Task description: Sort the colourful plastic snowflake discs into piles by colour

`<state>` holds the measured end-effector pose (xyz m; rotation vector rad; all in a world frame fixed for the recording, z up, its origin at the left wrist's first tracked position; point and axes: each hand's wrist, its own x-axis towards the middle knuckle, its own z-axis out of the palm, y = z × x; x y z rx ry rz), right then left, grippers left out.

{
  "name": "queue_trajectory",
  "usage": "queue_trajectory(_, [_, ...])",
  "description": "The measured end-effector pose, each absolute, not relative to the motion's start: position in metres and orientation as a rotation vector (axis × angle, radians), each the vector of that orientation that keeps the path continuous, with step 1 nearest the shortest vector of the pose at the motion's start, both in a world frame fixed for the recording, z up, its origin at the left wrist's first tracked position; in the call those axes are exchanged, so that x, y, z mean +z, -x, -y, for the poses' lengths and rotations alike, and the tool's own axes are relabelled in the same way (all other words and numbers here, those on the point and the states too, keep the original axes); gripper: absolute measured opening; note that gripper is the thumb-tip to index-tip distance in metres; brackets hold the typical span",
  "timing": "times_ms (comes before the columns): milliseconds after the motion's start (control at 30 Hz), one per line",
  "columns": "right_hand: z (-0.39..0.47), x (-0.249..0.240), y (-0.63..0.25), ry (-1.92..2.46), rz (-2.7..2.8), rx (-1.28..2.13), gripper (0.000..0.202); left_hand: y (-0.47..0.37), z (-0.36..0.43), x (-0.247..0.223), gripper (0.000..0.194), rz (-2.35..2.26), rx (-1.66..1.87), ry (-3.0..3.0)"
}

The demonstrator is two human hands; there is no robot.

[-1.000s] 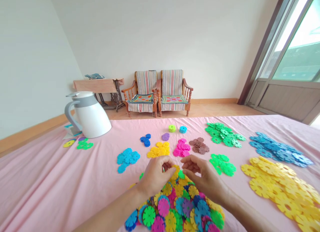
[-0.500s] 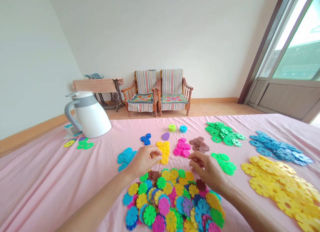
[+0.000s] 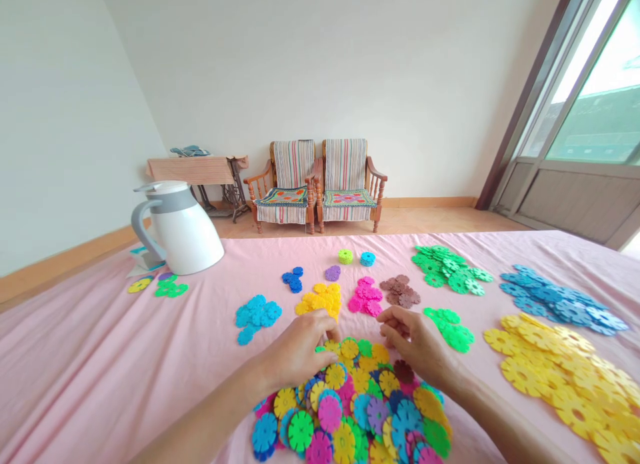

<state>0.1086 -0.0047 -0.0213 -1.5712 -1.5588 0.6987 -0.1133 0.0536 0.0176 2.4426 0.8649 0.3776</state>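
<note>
A mixed pile of colourful plastic snowflake discs (image 3: 345,411) lies at the front of the cloth. My left hand (image 3: 305,344) is over the pile's far left edge, thumb and fingers apart around a yellow disc, holding nothing that I can see. Just beyond it sits a group of yellow discs (image 3: 320,297). At the pile's far right edge, my right hand (image 3: 413,341) has its fingers curled in; whatever they hold, if anything, is hidden. Pink discs (image 3: 367,297), brown discs (image 3: 400,291) and green discs (image 3: 450,329) surround the right hand. Light-blue discs (image 3: 257,316) lie left of my left hand.
On the pink cloth (image 3: 100,357) stands a white jug (image 3: 187,234) at the far left. Large groups of yellow discs (image 3: 565,371), blue discs (image 3: 560,297) and green discs (image 3: 447,267) cover the right side. Small dark-blue (image 3: 293,279) and purple discs (image 3: 333,273) lie farther back.
My left hand has drawn back from the yellow group to the mixed pile, and its fingers have spread. More yellow discs show in that group's left part. The right hand has barely moved.
</note>
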Motion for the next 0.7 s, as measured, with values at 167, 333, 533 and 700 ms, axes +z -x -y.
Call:
queue_trajectory(167, [0.005, -0.023, -0.110, 1.578, 1.582, 0.684, 0.013, 0.113, -0.057, 0.019, 0.011, -0.891, 0.403, -2.321])
queue_trajectory(333, [0.004, -0.023, -0.110, 1.586, 1.581, 0.683, 0.013, 0.117, -0.073, 0.016, 0.006, -0.929, 0.468, -2.075])
queue_trajectory(533, [0.006, -0.020, -0.109, 1.595, 1.593, 0.665, 0.013, 0.121, -0.096, 0.002, 0.007, -1.144, 0.818, -1.939])
queue_trajectory(700, [0.006, -0.019, -0.109, 1.598, 1.600, 0.662, 0.013, 0.122, -0.093, -0.001, 0.015, -1.241, 0.911, -2.136])
